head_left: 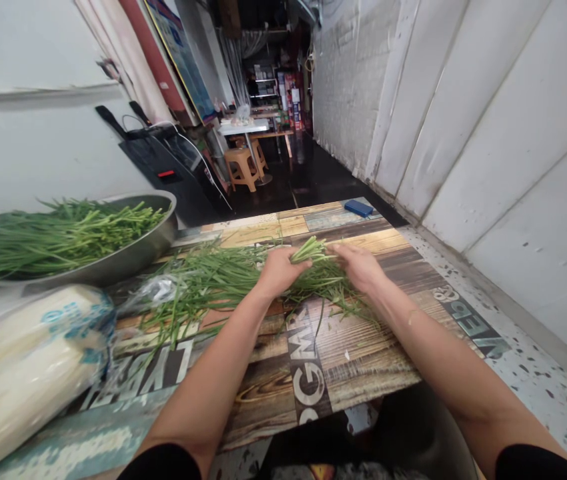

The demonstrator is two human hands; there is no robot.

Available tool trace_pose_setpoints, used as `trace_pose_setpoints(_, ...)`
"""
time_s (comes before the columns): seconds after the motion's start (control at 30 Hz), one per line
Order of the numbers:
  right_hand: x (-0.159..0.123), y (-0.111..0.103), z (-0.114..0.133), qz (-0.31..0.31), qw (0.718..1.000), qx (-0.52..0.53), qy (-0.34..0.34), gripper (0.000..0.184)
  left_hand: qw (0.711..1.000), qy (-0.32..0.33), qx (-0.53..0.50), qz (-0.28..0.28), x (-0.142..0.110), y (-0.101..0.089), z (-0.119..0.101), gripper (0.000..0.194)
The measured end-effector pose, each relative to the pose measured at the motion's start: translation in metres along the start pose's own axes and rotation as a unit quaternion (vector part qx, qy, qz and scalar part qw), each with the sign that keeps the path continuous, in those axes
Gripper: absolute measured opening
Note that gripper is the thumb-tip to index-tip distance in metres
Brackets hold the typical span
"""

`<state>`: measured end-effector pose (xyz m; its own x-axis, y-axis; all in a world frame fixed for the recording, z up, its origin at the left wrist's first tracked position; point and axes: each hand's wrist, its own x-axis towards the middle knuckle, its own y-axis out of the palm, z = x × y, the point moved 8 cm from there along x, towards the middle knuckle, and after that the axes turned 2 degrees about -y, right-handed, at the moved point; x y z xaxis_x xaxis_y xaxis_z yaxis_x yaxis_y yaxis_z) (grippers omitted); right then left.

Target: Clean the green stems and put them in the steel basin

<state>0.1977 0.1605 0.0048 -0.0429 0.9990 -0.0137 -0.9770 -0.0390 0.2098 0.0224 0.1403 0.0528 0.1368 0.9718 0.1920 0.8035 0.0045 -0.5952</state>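
Observation:
My left hand (pixel 282 270) is closed around a bundle of green garlic chives (pixel 309 249), its pale stem ends pointing right. At those ends, the fingers of my right hand (pixel 358 265) are drawn together in a pinch on the stems; exactly how many they grip is too small to tell. Beneath both hands, a loose heap of garlic chives (pixel 223 277) spreads over the wood-patterned table (pixel 363 360), its long leaves trailing left. Bits of leaf lie scattered below my right hand.
A metal bowl (pixel 166 230) piled with more chives stands at left. In front of it lie a clear plastic bag (pixel 156 290) and a large plastic-wrapped white package (pixel 28 367). A blue box (pixel 358 208) sits near the far table edge. A wall (pixel 488 120) runs along the right.

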Motion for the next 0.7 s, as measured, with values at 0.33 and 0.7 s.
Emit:
trace_pose_setpoints(0.33,0.000,-0.028,0.048,0.017,0.897,-0.419,-0.137,0.036,0.999,0.016,0.015,-0.033,0.001,-0.005,0.000,0.022)
trace_pose_setpoints(0.7,-0.014,0.005,0.047,0.173,0.850,-0.452,-0.211,0.013,0.998,0.058,0.029,-0.008,-0.001,0.000,-0.015,0.019)
